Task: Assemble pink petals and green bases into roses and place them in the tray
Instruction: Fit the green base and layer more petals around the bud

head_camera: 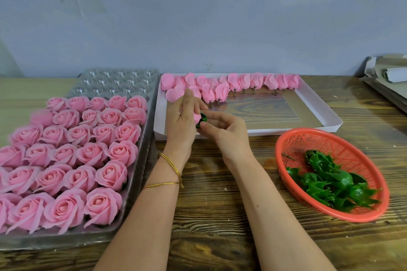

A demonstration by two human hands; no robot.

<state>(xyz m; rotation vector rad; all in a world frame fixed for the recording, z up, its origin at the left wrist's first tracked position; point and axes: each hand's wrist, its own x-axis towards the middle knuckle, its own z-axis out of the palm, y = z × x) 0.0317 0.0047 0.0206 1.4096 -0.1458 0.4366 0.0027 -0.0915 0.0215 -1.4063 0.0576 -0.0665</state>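
Observation:
My left hand (182,116) holds a pink petal bud (196,118) over the front left corner of the white box lid. My right hand (222,130) pinches a green base (202,119) against the bud's lower end. The two hands meet there, fingers curled. Several more pink buds (242,82) lie in rows along the far side of the white lid (319,114). Loose green bases (330,182) sit in a red basket. Finished pink roses (72,156) fill most of the clear plastic tray (136,174) on the left; its far rows of cups (119,82) hold nothing.
The red mesh basket (293,138) stands at the right on the wooden table (220,215). Grey cardboard and paper (387,79) are piled at the far right corner. A grey wall runs behind the table. Gold bangles (171,169) ring my left wrist.

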